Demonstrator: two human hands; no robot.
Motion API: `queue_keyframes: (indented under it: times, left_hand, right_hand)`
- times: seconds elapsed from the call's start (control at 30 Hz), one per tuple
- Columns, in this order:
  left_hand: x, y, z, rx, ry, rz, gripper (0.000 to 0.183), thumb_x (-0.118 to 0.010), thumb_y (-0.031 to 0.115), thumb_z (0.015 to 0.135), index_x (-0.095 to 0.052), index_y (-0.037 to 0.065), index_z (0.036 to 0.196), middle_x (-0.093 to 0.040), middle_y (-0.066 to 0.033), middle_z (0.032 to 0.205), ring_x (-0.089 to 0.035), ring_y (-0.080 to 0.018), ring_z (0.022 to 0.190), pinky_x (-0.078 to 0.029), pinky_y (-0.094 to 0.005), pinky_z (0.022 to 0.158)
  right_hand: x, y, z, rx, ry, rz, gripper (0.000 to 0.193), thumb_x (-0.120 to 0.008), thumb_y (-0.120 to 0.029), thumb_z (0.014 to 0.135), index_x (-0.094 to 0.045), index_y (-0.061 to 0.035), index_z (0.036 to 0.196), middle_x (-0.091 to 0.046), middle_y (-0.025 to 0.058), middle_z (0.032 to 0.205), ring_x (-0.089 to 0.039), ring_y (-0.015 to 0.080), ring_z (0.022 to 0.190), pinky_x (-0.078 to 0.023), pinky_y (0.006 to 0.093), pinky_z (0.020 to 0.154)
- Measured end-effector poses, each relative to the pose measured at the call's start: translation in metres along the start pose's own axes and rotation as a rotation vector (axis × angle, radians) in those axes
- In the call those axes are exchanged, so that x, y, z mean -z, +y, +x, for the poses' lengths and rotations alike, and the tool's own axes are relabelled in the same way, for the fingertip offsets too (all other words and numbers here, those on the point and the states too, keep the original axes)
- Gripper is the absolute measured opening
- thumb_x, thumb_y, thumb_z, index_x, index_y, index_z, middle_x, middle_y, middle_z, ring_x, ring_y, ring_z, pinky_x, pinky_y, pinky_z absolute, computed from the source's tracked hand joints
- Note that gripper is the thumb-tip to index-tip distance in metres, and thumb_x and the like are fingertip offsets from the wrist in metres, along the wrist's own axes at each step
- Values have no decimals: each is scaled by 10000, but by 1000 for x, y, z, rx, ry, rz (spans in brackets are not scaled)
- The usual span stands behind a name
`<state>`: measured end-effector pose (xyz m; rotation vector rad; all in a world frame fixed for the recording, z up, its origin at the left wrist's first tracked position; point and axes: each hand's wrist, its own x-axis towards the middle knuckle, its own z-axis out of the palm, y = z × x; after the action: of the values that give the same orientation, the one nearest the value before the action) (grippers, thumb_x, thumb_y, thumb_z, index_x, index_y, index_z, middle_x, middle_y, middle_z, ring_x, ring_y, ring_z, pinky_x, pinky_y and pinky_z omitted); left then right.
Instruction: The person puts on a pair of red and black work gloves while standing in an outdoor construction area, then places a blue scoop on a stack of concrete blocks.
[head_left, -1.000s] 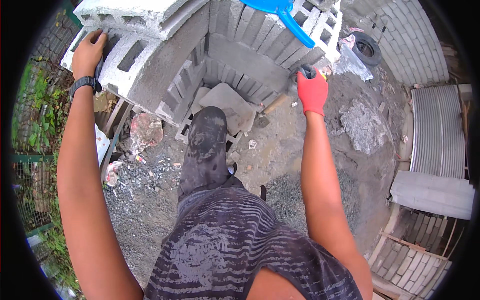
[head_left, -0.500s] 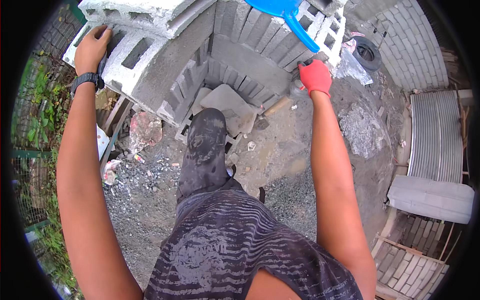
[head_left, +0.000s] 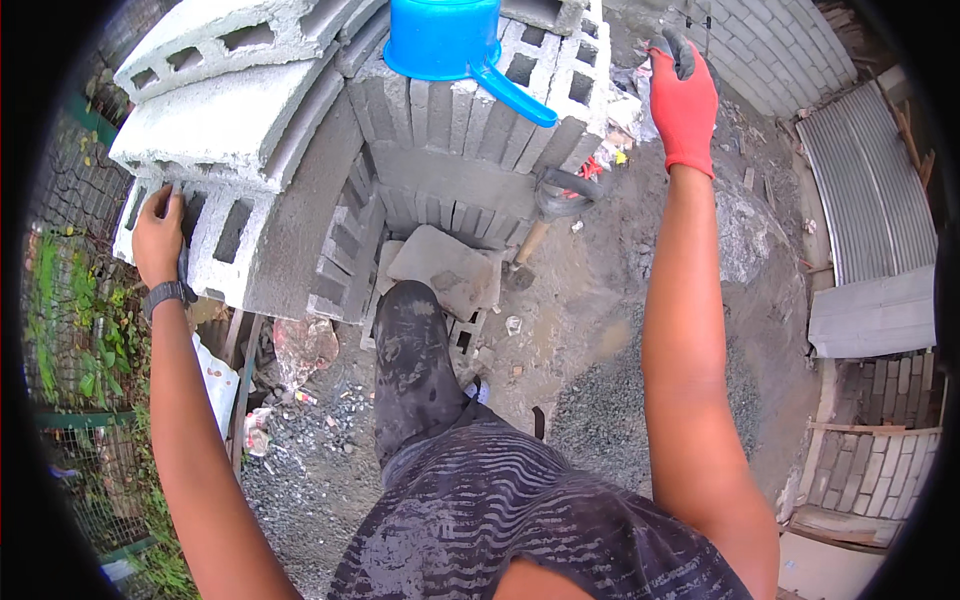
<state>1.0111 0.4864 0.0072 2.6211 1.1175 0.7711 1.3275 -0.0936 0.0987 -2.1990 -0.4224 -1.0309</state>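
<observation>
A worker seen from a head-worn camera: the right hand [head_left: 684, 105] wears a red knit glove with dark grey coated fingertips, its cuff ending at the wrist; the left hand [head_left: 160, 235] is bare, with a black watch [head_left: 168, 294] on a dark band strapped just below it. Both arms are uncovered to the shoulder. The torso carries a sleeveless dark grey shirt [head_left: 500, 520] patterned with wavy pale stripes and dusted with grey smears, above dark trousers [head_left: 412, 370] heavily mottled with dried cement
</observation>
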Motion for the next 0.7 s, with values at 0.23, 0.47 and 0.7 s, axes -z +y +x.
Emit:
queue_keyframes:
  times: [0.23, 0.47, 0.7]
  left_hand:
    - [1, 15, -4, 4, -38, -41, 485, -623, 422, 979, -706, 84, 1316, -711, -160, 1310, -673, -337, 1220, -503, -403, 1030]
    - [9, 9, -8, -51, -11, -71, 455, -625, 385, 1000, -701, 59, 1308, -723, -166, 1282, -686, -325, 1199, -511, -407, 1018]
    - [10, 27, -11, 15, -48, -26, 473, -646, 344, 972, -689, 39, 1332, -712, -181, 1305, -684, -310, 1206, -504, -382, 1028]
  right_hand:
    - [-118, 38, -29, -166, -573, -351, 822, -492, -623, 983, -386, -94, 1602, -306, 197, 1684, -249, 443, 1559, -191, 629, 1238]
    - [-118, 30, -30, -195, -569, -361, 787, -515, -602, 981, -407, -121, 1596, -314, 171, 1687, -261, 402, 1564, -246, 577, 1235]
    - [-110, 27, -38, -167, -201, -397, 836, -634, -570, 929, -413, -96, 1581, -309, 262, 1655, -300, 479, 1521, -203, 586, 1241]
